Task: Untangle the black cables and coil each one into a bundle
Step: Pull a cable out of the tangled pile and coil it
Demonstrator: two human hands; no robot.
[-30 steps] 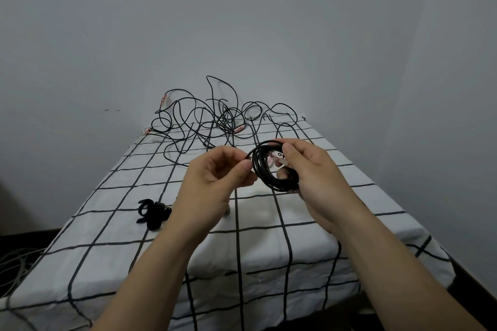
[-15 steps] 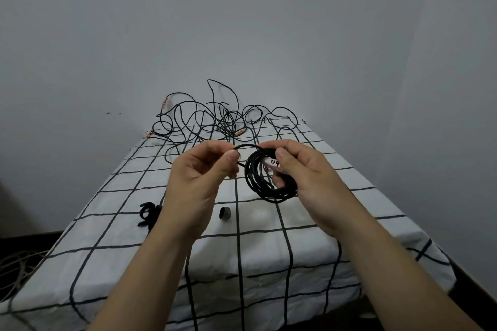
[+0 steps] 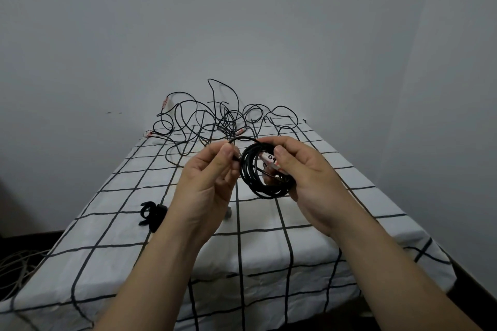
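Note:
My right hand [image 3: 304, 172] grips a coiled black cable bundle [image 3: 258, 180] above the table, with a white tag showing under its thumb. My left hand [image 3: 207, 180] pinches the free end of that cable, which arcs from its fingertips over to the top of the coil. A tangle of loose black cables [image 3: 215, 121] lies at the far end of the table, with small pinkish tags on some ends.
The table wears a white cloth with a black grid [image 3: 309, 250]. A black strap tie [image 3: 152, 212] lies left of my left wrist; a small dark object [image 3: 228, 214] peeks out beside that wrist. Pale cables [image 3: 16, 271] lie on the floor at left. Grey walls behind and right.
Both hands rose slightly. My left hand drew back from the coil and now pinches the cable's loose end, which loops over the top of the bundle.

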